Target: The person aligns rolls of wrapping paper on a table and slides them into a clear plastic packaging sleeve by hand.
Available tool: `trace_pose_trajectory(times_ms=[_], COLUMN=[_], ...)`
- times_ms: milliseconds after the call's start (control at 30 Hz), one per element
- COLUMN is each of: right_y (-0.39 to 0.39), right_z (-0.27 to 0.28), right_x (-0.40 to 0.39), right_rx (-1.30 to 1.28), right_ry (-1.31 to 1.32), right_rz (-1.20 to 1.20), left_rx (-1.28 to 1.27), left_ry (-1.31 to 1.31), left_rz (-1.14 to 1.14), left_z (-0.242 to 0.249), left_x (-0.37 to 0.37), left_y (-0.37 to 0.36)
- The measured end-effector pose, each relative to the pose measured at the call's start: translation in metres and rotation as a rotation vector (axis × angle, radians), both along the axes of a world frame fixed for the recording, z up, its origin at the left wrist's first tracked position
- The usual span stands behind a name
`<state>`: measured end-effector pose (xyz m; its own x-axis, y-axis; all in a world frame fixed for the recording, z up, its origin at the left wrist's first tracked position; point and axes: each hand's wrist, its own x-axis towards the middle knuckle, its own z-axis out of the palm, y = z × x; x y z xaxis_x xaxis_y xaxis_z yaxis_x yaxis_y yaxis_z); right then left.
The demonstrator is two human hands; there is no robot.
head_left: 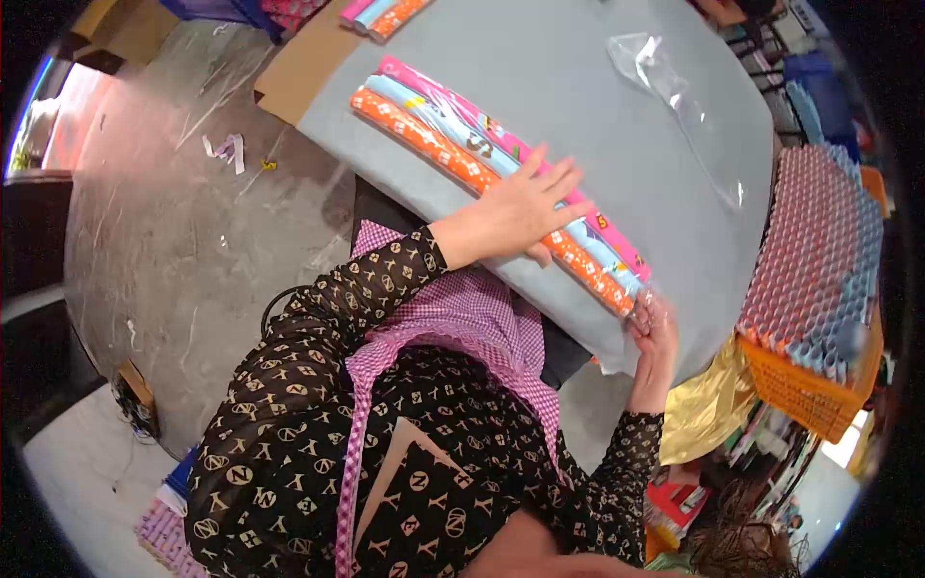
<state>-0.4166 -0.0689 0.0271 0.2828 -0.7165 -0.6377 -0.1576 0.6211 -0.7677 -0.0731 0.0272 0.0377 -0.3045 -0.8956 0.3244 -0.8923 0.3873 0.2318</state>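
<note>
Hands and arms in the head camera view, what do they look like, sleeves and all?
Both the left hand and right hand are ungloved. The left sleeve and right sleeve are long and black, with a pale gold print of letters and circles; the left looks sheer.

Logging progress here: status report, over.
Left hand: spread across three patterned rolls. Right hand: at their right end, grip unclear. Loose clear plastic lies apart on the table, not in the way.
</note>
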Motion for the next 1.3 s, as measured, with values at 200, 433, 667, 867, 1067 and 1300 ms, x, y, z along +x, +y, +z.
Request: trace_pose_trajectory(times_ms=[200,433,667,867,1067,1300], right_y=[-0.005,-0.001,0.016,0.013,0.007,0.0], right_z=[-0.005,0.0,0.031,0.019,0.012,0.009], right_x=[-0.004,0.001,0.019,0.013,0.011,0.01], right_rx=[0.059,0.118,-0.015,0.02,0.054,0.121], right_ry=[-0.023,-0.102,0.05,-0.007,-0.048,-0.065], right_rz=[-0.047,-0.072,0.002,0.049,0.007,0.025], left_rx=[0.01,-0.039,-0.01,0.031,0.035,0.008], left_ry=[0.011,0.04,-0.037,-0.061,-0.073,-0.028], left_rz=[0.002,-0.026,-0.05,-0.016,-0.043,-0.031], left_z=[0.0,0.002,0.006,0.005,0.01,0.009], left_x=[-0.001,0.0,0.001,0.0,0.0,0.0], left_y=[0.002,0.004,0.004,0.003,0.004,0.004])
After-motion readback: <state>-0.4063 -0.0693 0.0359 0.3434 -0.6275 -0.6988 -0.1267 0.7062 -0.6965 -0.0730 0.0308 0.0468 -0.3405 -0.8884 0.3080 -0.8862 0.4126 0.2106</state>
